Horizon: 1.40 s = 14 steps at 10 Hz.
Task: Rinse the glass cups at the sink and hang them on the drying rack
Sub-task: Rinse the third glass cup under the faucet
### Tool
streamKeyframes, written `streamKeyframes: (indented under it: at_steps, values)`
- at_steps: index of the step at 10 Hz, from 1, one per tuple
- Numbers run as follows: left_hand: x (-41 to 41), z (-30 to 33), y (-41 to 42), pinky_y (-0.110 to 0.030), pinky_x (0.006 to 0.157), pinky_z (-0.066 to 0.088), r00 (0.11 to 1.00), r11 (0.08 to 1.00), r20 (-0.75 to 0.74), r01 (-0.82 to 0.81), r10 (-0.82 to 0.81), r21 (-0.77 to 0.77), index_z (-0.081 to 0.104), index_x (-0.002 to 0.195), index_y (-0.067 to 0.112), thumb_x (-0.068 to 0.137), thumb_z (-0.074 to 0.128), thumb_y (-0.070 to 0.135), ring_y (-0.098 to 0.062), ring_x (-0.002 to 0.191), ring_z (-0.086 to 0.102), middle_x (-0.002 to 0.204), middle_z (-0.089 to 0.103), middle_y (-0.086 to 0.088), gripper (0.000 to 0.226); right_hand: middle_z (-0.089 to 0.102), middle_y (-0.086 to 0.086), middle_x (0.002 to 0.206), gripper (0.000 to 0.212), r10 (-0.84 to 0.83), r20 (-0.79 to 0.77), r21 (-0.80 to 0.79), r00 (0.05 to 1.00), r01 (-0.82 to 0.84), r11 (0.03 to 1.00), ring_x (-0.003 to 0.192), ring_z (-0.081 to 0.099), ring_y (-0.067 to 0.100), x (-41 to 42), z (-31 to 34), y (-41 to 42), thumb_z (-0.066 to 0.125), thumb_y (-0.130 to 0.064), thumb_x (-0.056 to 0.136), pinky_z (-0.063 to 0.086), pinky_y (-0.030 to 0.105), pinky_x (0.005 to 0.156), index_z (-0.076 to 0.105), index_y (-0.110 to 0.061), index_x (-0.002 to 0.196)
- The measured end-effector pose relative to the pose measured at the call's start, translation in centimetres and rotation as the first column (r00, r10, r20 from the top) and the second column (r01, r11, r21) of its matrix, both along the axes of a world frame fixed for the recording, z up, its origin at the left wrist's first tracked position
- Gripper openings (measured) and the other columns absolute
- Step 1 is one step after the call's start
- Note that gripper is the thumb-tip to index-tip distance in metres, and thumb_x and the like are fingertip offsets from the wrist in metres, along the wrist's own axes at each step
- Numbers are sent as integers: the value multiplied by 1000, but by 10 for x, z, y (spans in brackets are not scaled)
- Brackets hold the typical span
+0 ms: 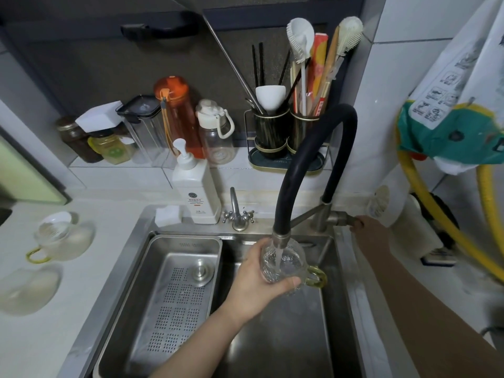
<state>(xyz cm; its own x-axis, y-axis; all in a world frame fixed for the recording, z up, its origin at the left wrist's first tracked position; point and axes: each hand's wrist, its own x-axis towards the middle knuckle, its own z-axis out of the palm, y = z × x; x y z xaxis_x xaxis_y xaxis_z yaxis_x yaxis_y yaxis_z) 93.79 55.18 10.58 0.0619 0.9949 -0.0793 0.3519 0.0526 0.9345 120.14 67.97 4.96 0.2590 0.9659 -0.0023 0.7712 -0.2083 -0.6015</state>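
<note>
Left hand (259,279) gripping upright glass cup (283,264), handle pointing right, right hand (366,227) grasping faucet lever (350,220)

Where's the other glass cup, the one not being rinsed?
In the head view the second glass cup stands on the white counter left of the sink, yellow handle toward the camera, far from both hands.

Clear textured glass cup (283,264), yellow handle rightward, upright under running faucet stream.
</note>
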Motion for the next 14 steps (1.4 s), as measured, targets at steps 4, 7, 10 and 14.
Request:
streamKeyframes:
  at_steps: [4, 7, 10, 14]
  values:
    - [-30, -10, 3, -7, 83, 44, 994, 989, 107, 44, -29, -139, 47, 113, 32, 60, 89, 22, 6, 99, 60, 109, 62, 15, 68, 52, -21, 126, 45, 367, -622, -75, 691, -520, 851, 117, 51, -5, -88, 55, -120, 63, -26, 86, 47, 12, 86, 45, -39, 125]
    - [-44, -10, 4, -17, 100, 40, 961, 952, 118, 265, -248, -154, 42, 124, 50, 61, 85, 41, -2, 122, 47, 130, 46, 16, 76, 56, -22, 126, 69, 400, -684, 3, 611, -546, 838, 120, 53, 0, -116, 48, -148, 72, -22, 79, 47, 14, 92, 35, -31, 137]
    - [-38, -8, -8, -7, 79, 47, 940, 947, 236, 284, -246, -147, 42, 130, 14, 74, 76, 0, 13, 101, 58, 123, 55, 1, 67, 43, -23, 132, 72, 276, -597, -38, 753, -370, 928, 116, 44, -18, -121, 50, -166, 68, -17, 85, 39, 14, 102, 25, -44, 137]
    - [-63, -6, 14, -25, 102, 45, 896, 891, 308, 395, -319, -225, 46, 135, 33, 79, 75, 18, -5, 122, 51, 137, 53, 5, 65, 56, -7, 132, 43, 264, -764, 18, 588, -390, 921, 119, 56, 8, -117, 64, -161, 57, -38, 87, 48, 39, 100, 50, -35, 129]
